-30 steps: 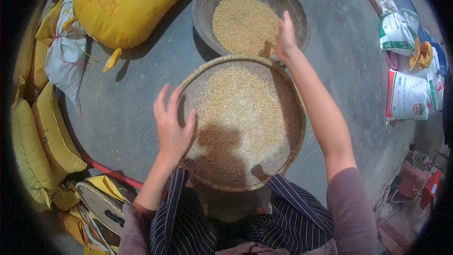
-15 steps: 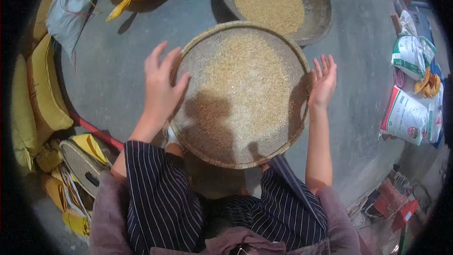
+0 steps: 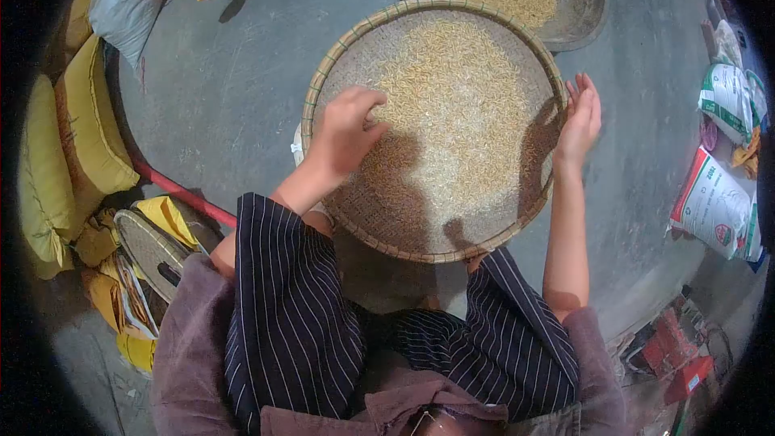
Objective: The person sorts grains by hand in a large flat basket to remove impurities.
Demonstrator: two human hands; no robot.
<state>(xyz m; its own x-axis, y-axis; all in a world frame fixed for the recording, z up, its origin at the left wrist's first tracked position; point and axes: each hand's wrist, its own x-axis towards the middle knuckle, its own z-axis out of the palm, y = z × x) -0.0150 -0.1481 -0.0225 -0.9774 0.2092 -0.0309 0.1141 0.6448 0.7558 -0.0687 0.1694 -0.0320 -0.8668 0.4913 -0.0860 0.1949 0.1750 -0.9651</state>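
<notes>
Woven tray [image 3: 359,56] sits across our lap, above the striped apron [image 3: 291,315], with its far edge close to the metal pan [image 3: 585,8] on the concrete floor [image 3: 226,97]. Grain [image 3: 460,105] covers most of the tray, thicker in the middle and thin toward the left, where bare weave shows.

Left hand [image 3: 347,133]: knuckles up, fingers curled down into the grain at the tray's left side. Fingertips are buried, so we can't tell if they pinch anything.

Right hand [image 3: 580,121]: flat, fingers straight and pressed together, palm against the outside of the right rim. It holds nothing.

Our read is that this is hand-working the grain while the tray is steadied. To do it well:
- keep the right palm firm on the rim so the tray doesn't tip off the knees
- rake shallow with the left fingertips; deep scoops would push grain over the low rim
- work from the thin zone into the thick heap, not the reverse
- hold the tray level, since the near edge looks the lowest

Yellow sacks [image 3: 89,129] are on our left and white bags [image 3: 714,202] on our right, all well clear of the tray.
</notes>
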